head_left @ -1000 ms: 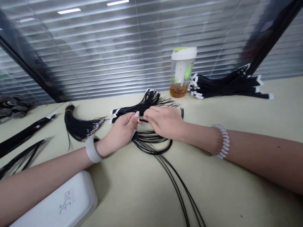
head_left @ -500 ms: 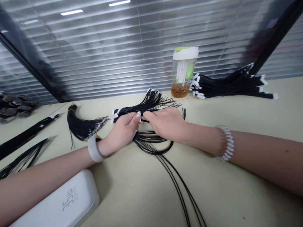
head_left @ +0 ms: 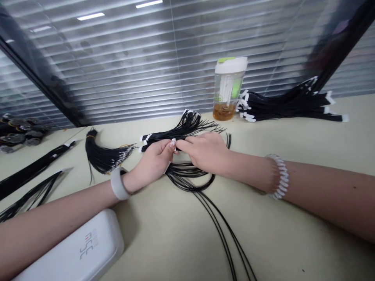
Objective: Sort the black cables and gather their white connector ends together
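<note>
**Black wire bundle point(head_left: 178, 130) held between both hands on the bench point(head_left: 263, 234)**

Left hand point(head_left: 152, 162) pinches it, fingers closed; right hand point(head_left: 205, 152) lies across it, firmness impossible to tell. Its long axis runs sideways, white-tipped ends pointing left, loose loops point(head_left: 190, 181) trailing toward the person. Beyond stand a plastic tumbler point(head_left: 228, 93) and a second wire bundle point(head_left: 290, 105). A white case point(head_left: 79, 249) lies just below the left forearm; a tasselled wire bunch point(head_left: 102, 156) sits beside the left wrist.

Wire bundle point(head_left: 183, 130) hidden under fingers point(head_left: 187, 143), white case point(head_left: 84, 253) cut off
</note>
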`<state>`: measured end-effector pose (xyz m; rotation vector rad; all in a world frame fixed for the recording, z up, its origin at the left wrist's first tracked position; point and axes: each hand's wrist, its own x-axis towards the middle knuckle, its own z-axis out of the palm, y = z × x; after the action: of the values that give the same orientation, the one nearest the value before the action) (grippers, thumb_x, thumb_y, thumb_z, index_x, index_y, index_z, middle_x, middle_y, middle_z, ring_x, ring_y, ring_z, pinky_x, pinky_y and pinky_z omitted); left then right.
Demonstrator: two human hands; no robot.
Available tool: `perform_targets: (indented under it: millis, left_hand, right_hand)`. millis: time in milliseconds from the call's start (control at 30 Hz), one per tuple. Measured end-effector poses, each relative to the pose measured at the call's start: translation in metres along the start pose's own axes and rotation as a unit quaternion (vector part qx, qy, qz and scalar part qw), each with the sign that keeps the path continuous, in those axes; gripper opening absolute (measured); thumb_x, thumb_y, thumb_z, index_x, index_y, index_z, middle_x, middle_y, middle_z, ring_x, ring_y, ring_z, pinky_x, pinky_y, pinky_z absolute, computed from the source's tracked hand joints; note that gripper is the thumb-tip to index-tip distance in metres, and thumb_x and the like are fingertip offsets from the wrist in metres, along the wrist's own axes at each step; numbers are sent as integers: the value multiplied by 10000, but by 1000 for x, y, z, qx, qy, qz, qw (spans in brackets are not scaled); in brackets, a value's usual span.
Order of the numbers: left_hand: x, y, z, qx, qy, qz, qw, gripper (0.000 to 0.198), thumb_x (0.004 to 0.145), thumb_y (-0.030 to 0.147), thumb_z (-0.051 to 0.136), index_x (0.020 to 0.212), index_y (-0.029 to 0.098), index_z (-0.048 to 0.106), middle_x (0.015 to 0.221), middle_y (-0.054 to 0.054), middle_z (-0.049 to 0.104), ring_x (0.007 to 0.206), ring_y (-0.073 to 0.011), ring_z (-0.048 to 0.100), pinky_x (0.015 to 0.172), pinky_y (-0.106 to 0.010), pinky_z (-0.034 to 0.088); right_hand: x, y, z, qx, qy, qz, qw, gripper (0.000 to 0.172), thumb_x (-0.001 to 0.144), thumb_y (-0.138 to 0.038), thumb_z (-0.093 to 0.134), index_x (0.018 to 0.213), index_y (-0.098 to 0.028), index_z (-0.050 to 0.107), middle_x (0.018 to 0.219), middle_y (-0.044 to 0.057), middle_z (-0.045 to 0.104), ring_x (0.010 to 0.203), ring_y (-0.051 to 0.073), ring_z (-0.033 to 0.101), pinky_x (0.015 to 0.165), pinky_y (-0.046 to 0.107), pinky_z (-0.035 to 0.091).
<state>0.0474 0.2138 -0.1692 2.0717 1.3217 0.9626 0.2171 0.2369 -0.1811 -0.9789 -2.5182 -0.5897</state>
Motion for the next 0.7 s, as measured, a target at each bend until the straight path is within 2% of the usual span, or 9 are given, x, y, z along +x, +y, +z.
perform_targets:
  millis: [100,200,333,533,700]
  left_hand:
    - [0,0,0,-3,-1,9,1000,349,885,347,365,578,186,408,538,35,402,492,-107,359,501,-232,331]
    - [0,2,1,-8,5,5,1000,353,891,337,353,579,186,415,534,35,401,485,-107,358,497,-234,334]
    - [-1,6,1,3,34,-10,999,347,893,288,355,565,187,409,522,37,389,493,-110,362,512,-235,333]
    - [-2,7,2,22,72,-29,997,350,902,296,354,575,186,414,530,36,390,517,-118,384,543,-238,336]
    - [-1,4,2,45,100,-30,994,350,906,340,349,606,185,441,584,7,482,581,-142,459,568,-249,355]
  right_hand:
    - [0,-1,-1,4,-6,2,1000,350,723,-76,468,1021,-254,507,703,-26,587,505,109,449,491,296,92]
    - [1,-3,-1,22,-5,30,999,260,742,-80,460,945,-227,530,688,-22,594,517,112,457,487,294,103]
    - [3,1,-1,55,32,48,997,134,826,-144,435,849,-196,556,699,-10,594,566,118,477,486,283,138]
    - [9,18,-2,123,52,12,991,222,895,-181,405,893,-179,627,813,19,608,705,122,519,538,251,249]
    - [14,31,1,185,41,32,981,209,902,-203,433,870,-171,636,850,27,625,812,136,530,662,239,323]
